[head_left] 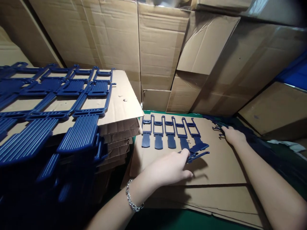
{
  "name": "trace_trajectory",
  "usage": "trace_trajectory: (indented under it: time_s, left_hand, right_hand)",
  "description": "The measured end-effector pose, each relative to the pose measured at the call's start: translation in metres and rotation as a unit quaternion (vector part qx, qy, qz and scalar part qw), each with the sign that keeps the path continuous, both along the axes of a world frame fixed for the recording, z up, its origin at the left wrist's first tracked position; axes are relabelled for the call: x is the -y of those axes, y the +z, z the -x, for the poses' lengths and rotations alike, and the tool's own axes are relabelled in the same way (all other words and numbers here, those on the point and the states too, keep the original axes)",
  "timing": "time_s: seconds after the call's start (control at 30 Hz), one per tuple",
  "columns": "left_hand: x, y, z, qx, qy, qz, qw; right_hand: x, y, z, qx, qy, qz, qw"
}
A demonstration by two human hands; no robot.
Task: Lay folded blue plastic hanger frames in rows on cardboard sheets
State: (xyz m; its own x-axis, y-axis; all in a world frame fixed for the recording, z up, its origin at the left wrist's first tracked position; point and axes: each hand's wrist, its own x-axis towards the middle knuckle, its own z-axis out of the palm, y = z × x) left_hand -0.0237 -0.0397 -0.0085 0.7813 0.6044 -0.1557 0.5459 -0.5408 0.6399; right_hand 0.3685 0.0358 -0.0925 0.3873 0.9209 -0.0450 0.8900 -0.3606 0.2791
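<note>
My left hand [171, 167], with a chain bracelet at its wrist, is closed on a blue plastic frame piece [198, 150]. That piece is tilted just above a cardboard sheet [216, 166] and casts a shadow on it. Beyond it, several matching blue frames [168, 129] with ribbed tabs lie side by side in a row. Over at the sheet's right edge, my right hand [233, 135] has its fingers closed at a dark blue plastic part [218, 124], beside a dark heap of similar parts [261, 156]. Its fingertips are partly hidden.
On the left, a tall stack of cardboard sheets [120, 127] carries more blue frames [79, 134] that overhang its front. Large cardboard boxes [163, 48] form a wall behind. Green surface [177, 220] shows at the front, and a white cloth or bag [287, 146] lies far right.
</note>
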Motion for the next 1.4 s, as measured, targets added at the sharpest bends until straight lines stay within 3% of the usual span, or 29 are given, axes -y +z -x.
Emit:
trace_trajectory:
  time_s: [0.2,0.37,0.5,0.63,0.7,0.8,0.93,1.17,1.27,1.4]
  left_hand:
    - [-0.002,0.002,0.001,0.012,0.002,0.016,1.0]
    - [-0.003,0.003,-0.001,0.068,0.076,0.062,0.993]
    - [-0.006,0.001,-0.006,0.179,0.164,0.143,0.96]
    - [-0.01,0.002,-0.008,0.241,0.209,0.218,0.922]
    - [-0.012,0.002,-0.008,0.263,0.202,0.245,0.911]
    - [-0.012,0.001,-0.007,0.294,0.178,0.266,0.9]
    - [-0.013,-0.002,-0.007,0.304,0.171,0.283,0.893]
    - [-0.018,0.006,-0.001,0.33,0.199,0.28,0.879]
    - [-0.021,0.009,0.002,0.35,0.204,0.276,0.871]
    - [-0.021,0.009,0.001,0.368,0.193,0.27,0.869]
  right_hand:
    - [0.015,0.01,-0.034,-0.008,-0.059,-0.031,0.998]
    - [0.021,0.033,-0.037,-0.009,-0.013,-0.184,0.983]
    - [0.025,0.053,-0.026,-0.009,0.042,-0.285,0.958]
    - [0.029,0.059,-0.024,-0.019,0.067,-0.341,0.938]
    - [0.03,0.058,-0.025,-0.026,0.065,-0.333,0.94]
    - [0.028,0.05,-0.024,-0.034,0.057,-0.258,0.964]
    - [0.02,0.027,-0.023,-0.047,0.038,-0.165,0.984]
    - [0.004,-0.016,-0.035,-0.111,0.018,-0.149,0.982]
    - [0.005,-0.014,-0.035,-0.125,0.018,-0.166,0.978]
    - [0.008,0.013,-0.027,-0.144,-0.05,-0.27,0.951]
